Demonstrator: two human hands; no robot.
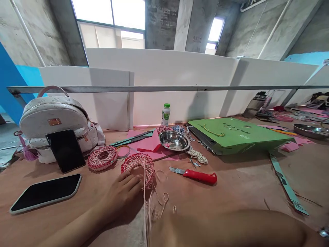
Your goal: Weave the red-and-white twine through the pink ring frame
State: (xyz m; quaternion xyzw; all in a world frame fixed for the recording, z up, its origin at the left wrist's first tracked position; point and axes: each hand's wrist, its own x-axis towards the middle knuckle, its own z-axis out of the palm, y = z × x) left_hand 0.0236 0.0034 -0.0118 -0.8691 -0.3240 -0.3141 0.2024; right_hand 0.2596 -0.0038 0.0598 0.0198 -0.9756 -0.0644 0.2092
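The red-and-white cord ring (137,168) is kept firm by the left hand (119,195) (its fingers (133,180) closed on the edge); the right hand's fingers cannot be told.

Utility knife (199,177) (red) blocks left hand (120,193)'s rightward path.

Bare grey concrete walls (38,31) are rising to a slanting ceiling; daylight is pouring through a large, white-glowing, dark-framed window (108,20) and a narrow bright window (215,34); tall white panels (174,72) are standing in a row along the room; a long grey metal rail (164,89) is running across them; a bright blue wall (7,85) is showing at the left; a grey concrete floor (6,133) is just visible beyond the tan-topped worktable (239,192).
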